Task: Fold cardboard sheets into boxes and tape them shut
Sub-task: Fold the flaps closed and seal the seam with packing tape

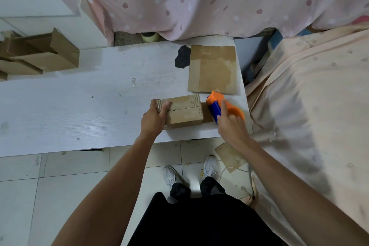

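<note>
A small folded cardboard box stands near the front right edge of the white table, its top flaps closed with a seam across. My left hand grips the box's left end, thumb and fingers curled over the top edge. Just right of the box lies an orange and blue tape dispenser. My right hand reaches onto the dispenser with spread fingers touching it; a firm grip is not visible. A flat cardboard sheet lies farther back on the table's right side.
A stack of flat cardboard sits at the table's far left. A dark patch marks the table beside the flat sheet. Pink dotted cloth hangs behind, a peach-covered surface stands to the right. Cardboard scrap lies on the tiled floor.
</note>
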